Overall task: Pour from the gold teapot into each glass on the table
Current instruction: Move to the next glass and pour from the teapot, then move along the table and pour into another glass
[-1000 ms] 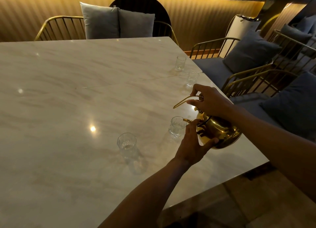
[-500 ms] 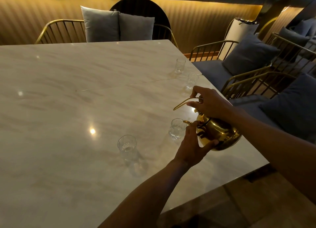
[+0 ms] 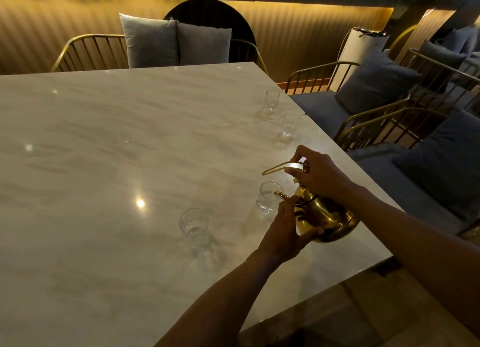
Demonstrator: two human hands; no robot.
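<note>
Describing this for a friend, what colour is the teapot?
Shiny gold teapot, seen in the head view.

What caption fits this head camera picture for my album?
Two hands, left and right, tilt a shiny gold metal teapot over a small clear glass on the marble table.

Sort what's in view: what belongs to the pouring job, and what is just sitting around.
Job: teapot, left hand, right hand, four glasses, table.

Around: grey cushions, gold chairs, blue cushions.
</note>
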